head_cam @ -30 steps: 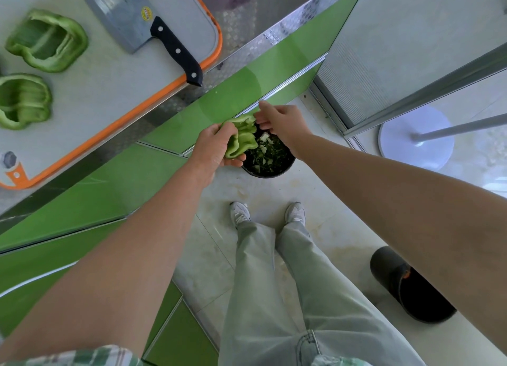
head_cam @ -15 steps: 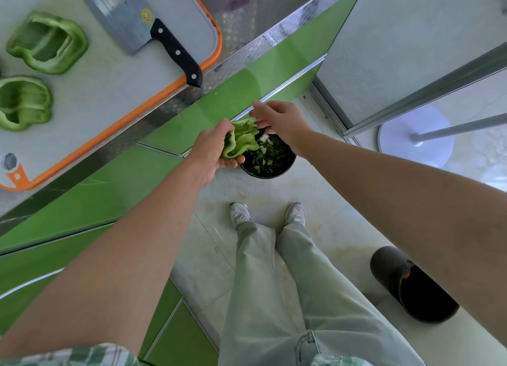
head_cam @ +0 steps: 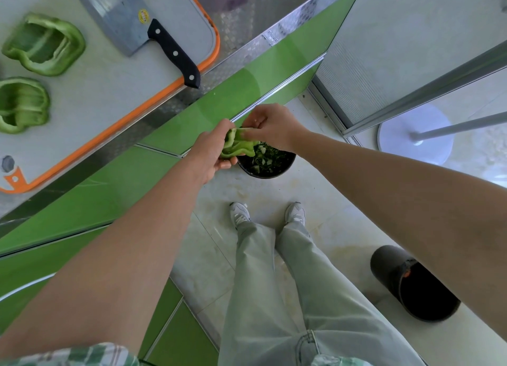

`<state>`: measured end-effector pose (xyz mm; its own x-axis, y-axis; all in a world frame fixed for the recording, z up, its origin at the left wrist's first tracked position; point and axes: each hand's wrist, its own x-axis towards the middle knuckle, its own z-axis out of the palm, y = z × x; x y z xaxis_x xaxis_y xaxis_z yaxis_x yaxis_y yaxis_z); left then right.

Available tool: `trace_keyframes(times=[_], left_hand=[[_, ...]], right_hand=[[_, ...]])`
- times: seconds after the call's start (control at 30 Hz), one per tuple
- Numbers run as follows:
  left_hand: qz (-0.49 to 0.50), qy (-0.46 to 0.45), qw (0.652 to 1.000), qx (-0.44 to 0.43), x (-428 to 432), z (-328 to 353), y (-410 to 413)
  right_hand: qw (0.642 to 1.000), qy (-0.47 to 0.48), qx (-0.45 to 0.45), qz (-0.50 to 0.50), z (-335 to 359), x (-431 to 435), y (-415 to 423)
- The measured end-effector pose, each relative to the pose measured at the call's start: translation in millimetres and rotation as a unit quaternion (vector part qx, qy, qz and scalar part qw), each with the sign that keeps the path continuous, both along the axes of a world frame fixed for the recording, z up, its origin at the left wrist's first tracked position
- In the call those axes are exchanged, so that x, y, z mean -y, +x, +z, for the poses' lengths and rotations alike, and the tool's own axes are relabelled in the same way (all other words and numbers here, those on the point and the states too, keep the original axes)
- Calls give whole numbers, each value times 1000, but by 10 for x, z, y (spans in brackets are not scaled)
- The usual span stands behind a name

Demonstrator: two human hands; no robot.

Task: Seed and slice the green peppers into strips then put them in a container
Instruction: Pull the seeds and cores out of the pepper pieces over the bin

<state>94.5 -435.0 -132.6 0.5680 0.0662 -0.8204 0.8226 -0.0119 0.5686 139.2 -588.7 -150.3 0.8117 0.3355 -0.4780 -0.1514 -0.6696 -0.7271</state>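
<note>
Pepper half [head_cam: 238,143] sits in my left hand [head_cam: 211,153], whose fingers curl under and around it, the hollow side turned toward my right hand [head_cam: 270,125]. My right hand meets it from the other side, fingers bent, the tips pinching at the pepper's upper rim. Both hands are out past the front edge of the surface [head_cam: 247,17], directly above a small black bin [head_cam: 279,168] that stands on the floor [head_cam: 329,201] against the green cabinet front [head_cam: 219,104]. Chopped green and pale scraps lie inside it. On the surface, an orange-rimmed cutting board [head_cam: 109,72] carries two more opened pieces along its left edge, both hollow side up: the far cut pepper [head_cam: 44,44] and, nearer to me, the near cut pepper [head_cam: 22,104]. A cleaver [head_cam: 120,11] lies toward the board's far right corner, and its black handle [head_cam: 175,55] sticks out over the orange rim at the near right corner. Below my arms are my pale trousers [head_cam: 274,297] and white shoes [head_cam: 240,213]. A larger black bin [head_cam: 414,286] lies tilted on the floor to my right, well apart from the small one.
</note>
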Motion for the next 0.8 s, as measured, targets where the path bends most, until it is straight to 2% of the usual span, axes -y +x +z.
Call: trace_keyframes(times=[0.1,0.23,0.4,0.5,0.57,0.63,0.77,0.8], left_hand=[[-12,15,1000,4,31,8,-13],[-8,36,999,6,40,-17,-14],[-11,40,999,1,10,-51,-30],[-10,39,999,4,-6,-70,-28],[-13,37,999,2,-28,-82,-18],[-16,40,999,-1,-41,-91,-13],[-8,59,998,-4,-28,-100,-7],[-9,63,998,-4,-20,-100,-3]], right_hand=[[997,-64,43,19,-7,-51,13],[994,-87,53,25,-40,-61,17],[998,-41,-19,-37,-48,-22,12],[989,-1,-74,-126,-111,68,19],[986,-28,-72,-147,-144,148,23],[988,-63,-61,-124,-159,202,19],[993,29,-75,-86,-74,120,7],[996,25,-68,-60,-40,80,6]])
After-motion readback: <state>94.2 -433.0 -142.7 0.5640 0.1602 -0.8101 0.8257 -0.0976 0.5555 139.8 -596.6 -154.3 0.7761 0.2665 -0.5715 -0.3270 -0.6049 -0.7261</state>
